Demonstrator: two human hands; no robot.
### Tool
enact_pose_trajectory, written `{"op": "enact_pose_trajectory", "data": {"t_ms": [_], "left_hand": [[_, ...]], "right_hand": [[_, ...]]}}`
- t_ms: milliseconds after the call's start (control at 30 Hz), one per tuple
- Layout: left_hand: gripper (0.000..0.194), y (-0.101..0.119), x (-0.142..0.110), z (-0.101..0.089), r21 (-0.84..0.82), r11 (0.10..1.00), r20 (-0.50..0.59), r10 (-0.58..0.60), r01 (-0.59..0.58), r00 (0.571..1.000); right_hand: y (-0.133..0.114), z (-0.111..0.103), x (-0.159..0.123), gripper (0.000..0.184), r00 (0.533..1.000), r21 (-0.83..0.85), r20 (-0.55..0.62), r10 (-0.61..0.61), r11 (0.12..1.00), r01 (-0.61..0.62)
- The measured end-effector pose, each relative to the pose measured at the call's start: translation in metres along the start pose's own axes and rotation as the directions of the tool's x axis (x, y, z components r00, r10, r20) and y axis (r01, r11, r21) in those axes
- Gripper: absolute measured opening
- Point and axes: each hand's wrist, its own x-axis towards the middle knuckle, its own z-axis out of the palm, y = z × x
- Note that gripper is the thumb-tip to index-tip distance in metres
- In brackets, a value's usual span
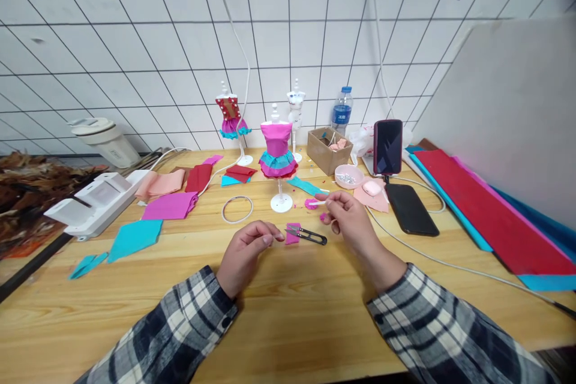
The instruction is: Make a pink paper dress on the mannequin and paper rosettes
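My right hand (348, 216) pinches a thin white stick (318, 203) that points left above the table. Fingers curled and thumb close to the forefinger, my left hand (247, 249) is beside the black thread snips (315, 236); anything between its fingertips is too small to make out. Under the snips' blades lies a small magenta piece (293, 240). Behind my hands stands a white mini dress form (281, 203) wearing a magenta top (276, 139) and a layered turquoise and magenta skirt (278, 163). Magenta scraps (310, 204) lie near my right fingertips.
Behind are two more dress forms (229, 111) (296, 105), a cardboard box (328, 153) and a bottle (342, 109). Right: a pink bowl (349, 176), phones (411, 210), a cable (432, 258), coloured sheets (495, 210). Left: a ring (237, 210), cut pieces (135, 240), a power strip (101, 210).
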Motion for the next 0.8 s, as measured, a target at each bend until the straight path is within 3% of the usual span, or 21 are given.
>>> {"op": "enact_pose_trajectory", "data": {"t_ms": [133, 233, 300, 400, 433, 533, 667, 733, 800], "left_hand": [[0.019, 0.000, 0.003, -0.005, 0.105, 0.994, 0.056, 0.008, -0.014, 0.998], [0.025, 0.001, 0.006, -0.007, 0.226, 0.972, 0.101, 0.035, -0.058, 0.994], [0.027, 0.001, 0.007, -0.009, 0.299, 0.948, 0.142, 0.069, -0.109, 0.988], [0.028, 0.000, 0.009, -0.011, 0.378, 0.909, 0.177, 0.115, -0.176, 0.977], [0.028, 0.000, 0.009, -0.012, 0.395, 0.900, 0.177, 0.123, -0.185, 0.976], [0.029, 0.001, 0.011, -0.015, 0.415, 0.890, 0.178, 0.124, -0.189, 0.976], [0.029, 0.001, 0.013, -0.020, 0.393, 0.903, 0.151, 0.123, -0.174, 0.981], [0.029, 0.000, 0.014, -0.022, 0.360, 0.920, 0.131, 0.117, -0.157, 0.984], [0.030, -0.002, 0.016, -0.023, 0.300, 0.945, 0.109, 0.102, -0.131, 0.989]], "right_hand": [[-0.028, -0.013, 0.024, 0.032, 0.979, 0.007, -0.135, -0.151, 0.988, 0.153], [-0.044, -0.020, 0.059, 0.029, 0.930, -0.038, -0.211, -0.302, 0.953, 0.301], [-0.052, -0.024, 0.086, 0.024, 0.864, -0.184, -0.261, -0.430, 0.901, 0.393], [-0.058, -0.028, 0.124, 0.014, 0.726, -0.475, -0.279, -0.628, 0.748, 0.464], [-0.058, -0.029, 0.133, 0.015, 0.717, -0.565, -0.245, -0.652, 0.697, 0.441], [-0.053, -0.033, 0.153, 0.023, 0.781, -0.767, -0.138, -0.609, 0.564, 0.305], [-0.045, -0.039, 0.160, 0.022, 0.822, -0.811, -0.102, -0.561, 0.525, 0.258], [-0.044, -0.040, 0.149, 0.028, 0.800, -0.820, -0.115, -0.589, 0.510, 0.258], [-0.042, -0.034, 0.122, 0.032, 0.739, -0.822, -0.132, -0.661, 0.490, 0.291]]}}
